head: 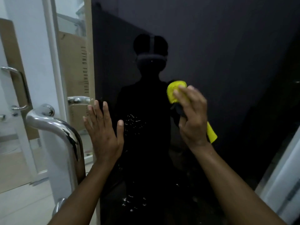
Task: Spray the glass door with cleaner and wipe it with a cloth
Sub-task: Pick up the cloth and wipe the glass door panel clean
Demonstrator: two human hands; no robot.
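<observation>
The left hand (103,135) lies flat on the dark glass door (227,54). Its fingers (105,111) are straight and spread, tips up, and they hold nothing. The right hand (191,114) is higher and to the right. Its fingers (183,95) bend over a bunched yellow cloth (174,90) and press it to the glass. The wad bulges out above and left of the fingertips, and a loose end of the cloth hangs out below the heel of the hand, on its right. Something dark shows under the palm, but I cannot tell what it is.

Between the two hands, just right of the left thumb, a patch of white droplets (133,119) sits on the glass, with more scattered lower down between the forearms. A dim reflection (151,88) of the person fills the pane behind both hands.

Left of the left hand, a curved steel handle (53,122) stands out from the door's edge. Beyond it, past the edge of the door, is a tall cardboard box (73,70) with printed lettering. Its contents are hidden.
</observation>
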